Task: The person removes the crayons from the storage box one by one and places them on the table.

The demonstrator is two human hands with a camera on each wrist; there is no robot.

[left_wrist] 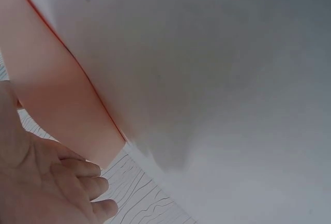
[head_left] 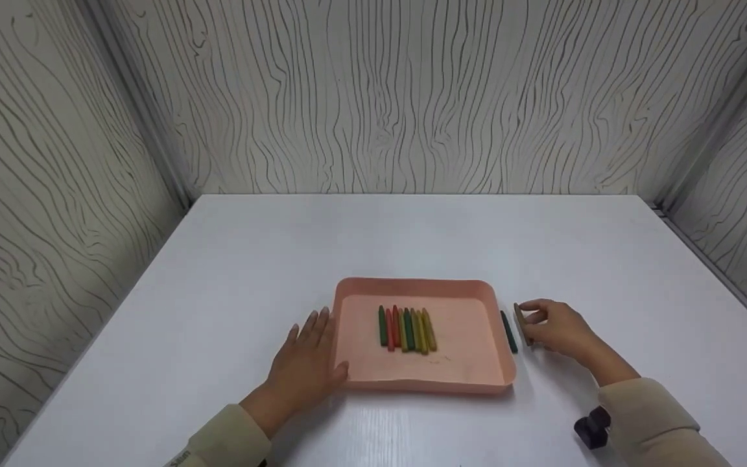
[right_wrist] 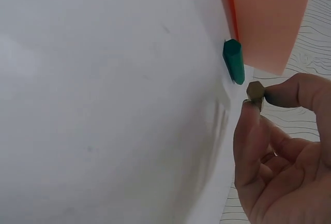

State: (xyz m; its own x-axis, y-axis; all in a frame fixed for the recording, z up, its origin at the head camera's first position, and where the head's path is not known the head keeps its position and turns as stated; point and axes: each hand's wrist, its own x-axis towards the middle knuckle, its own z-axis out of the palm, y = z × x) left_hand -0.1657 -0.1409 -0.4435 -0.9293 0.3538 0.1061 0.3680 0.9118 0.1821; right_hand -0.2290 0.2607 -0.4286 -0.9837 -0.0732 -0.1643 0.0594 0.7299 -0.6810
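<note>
A pink tray (head_left: 467, 334) lies on the table with a row of green, red and yellowish crayons (head_left: 409, 331) side by side in it. Against the tray's left wall rests my left hand (head_left: 304, 363), fingers straight and thumb at the rim; the left wrist view shows its palm beside the tray wall (left_wrist: 57, 79). To the right of the tray, my right hand (head_left: 560, 329) pinches a brownish crayon (right_wrist: 255, 90) between thumb and fingertips. Between that crayon and the tray, a dark green crayon (head_left: 509, 332) lies on the table along the tray's right wall.
The white table (head_left: 412, 233) extends on all sides of the tray. Wood-patterned panels (head_left: 380, 97) stand behind it and at both sides. A small black device (head_left: 591, 431) shows at the right wrist, by the sleeve.
</note>
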